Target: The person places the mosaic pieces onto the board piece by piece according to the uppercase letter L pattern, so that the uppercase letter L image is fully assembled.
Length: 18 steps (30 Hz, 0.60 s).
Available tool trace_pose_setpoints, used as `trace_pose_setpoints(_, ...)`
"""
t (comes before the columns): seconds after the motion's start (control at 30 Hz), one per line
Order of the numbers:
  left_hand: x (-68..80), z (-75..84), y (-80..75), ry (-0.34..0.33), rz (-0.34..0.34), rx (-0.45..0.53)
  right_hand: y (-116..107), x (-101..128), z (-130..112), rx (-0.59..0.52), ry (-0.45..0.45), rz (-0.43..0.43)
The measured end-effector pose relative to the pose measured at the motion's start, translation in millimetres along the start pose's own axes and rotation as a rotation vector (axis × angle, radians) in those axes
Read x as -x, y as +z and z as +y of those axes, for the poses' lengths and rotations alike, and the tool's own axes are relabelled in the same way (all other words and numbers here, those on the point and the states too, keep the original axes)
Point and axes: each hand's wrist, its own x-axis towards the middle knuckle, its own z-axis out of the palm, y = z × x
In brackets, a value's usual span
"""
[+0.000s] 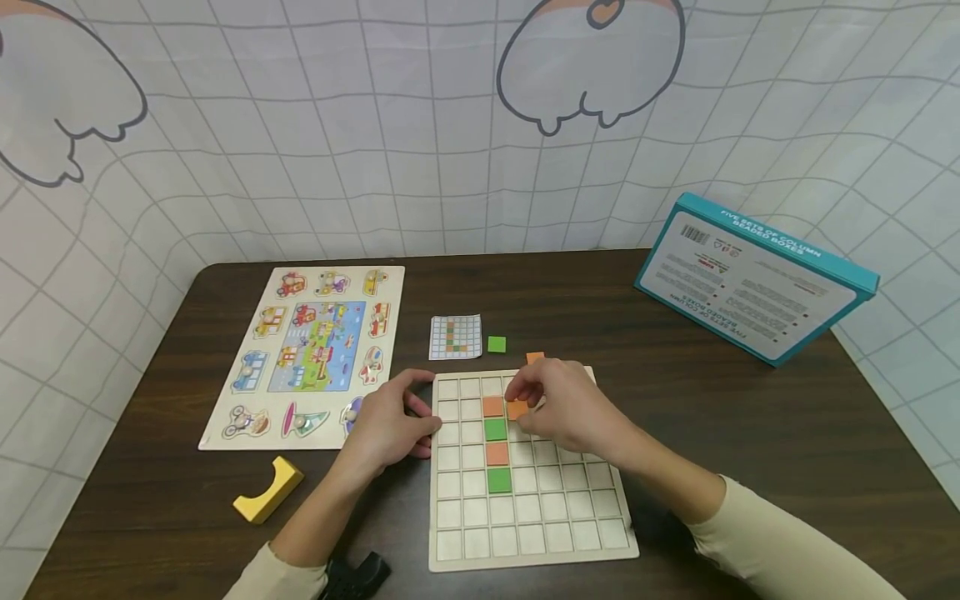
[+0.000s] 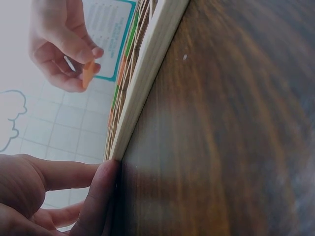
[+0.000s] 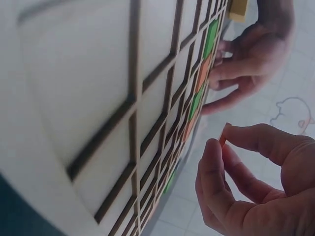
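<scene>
A pale wooden grid board [image 1: 528, 562] lies on the table. In one column sit an orange tile [image 1: 492, 406], a green tile [image 1: 495, 429], another orange tile [image 1: 497, 454] and a lower green tile [image 1: 499, 480]. My right hand [image 1: 570, 408] pinches an orange square tile [image 2: 88, 73] between thumb and fingertips, above the cell right of the top tile. At the board's left edge, my left hand [image 1: 386, 427] rests its fingers against the rim. Past the far edge lie a loose green tile [image 1: 497, 344] and a partly hidden orange tile [image 1: 535, 357].
A small printed pattern card [image 1: 455, 337] lies behind the board. To its left is a picture puzzle board [image 1: 258, 333], with a yellow arched block [image 1: 268, 492] nearer me. A teal-edged box [image 1: 753, 283] stands at back right, before a white gridded curtain [image 1: 420, 150].
</scene>
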Motion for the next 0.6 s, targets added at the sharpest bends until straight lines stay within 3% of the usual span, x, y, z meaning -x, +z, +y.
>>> trace_pose_setpoints(0.37,0.3,0.1,-0.5,-0.003,-0.006,0.005,9.5,17.9,-13.2,0.008,-0.041,0.003)
trace_pose_setpoints(0.6,-0.5,-0.7,-0.2,-0.014,-0.005,0.007,15.1,26.4,-17.1,-0.003,-0.010,-0.018)
